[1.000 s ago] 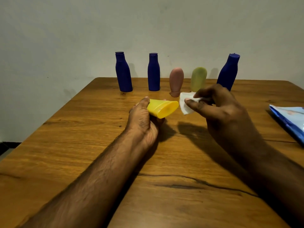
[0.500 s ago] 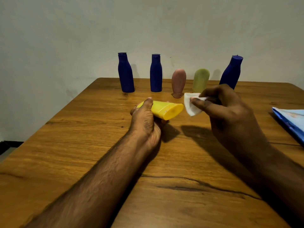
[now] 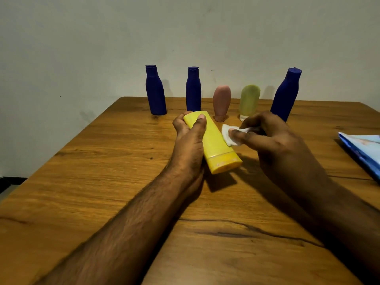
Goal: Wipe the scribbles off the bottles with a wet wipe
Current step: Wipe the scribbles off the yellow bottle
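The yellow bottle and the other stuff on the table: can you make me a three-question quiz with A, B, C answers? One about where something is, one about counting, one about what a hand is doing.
1. Where is the yellow bottle?
A. In the left hand
B. Standing by the wall
C. On the blue packet

2. How many dark blue bottles stand at the back?
A. One
B. Three
C. Five

3. What is the right hand doing?
A. Lying flat on the table
B. Pinching a white wipe
C. Holding the pink bottle

Answers:
1. A: the left hand grips the yellow bottle above the table.
2. B: three dark blue bottles stand there.
3. B: the right hand pinches the white wipe beside the bottle.
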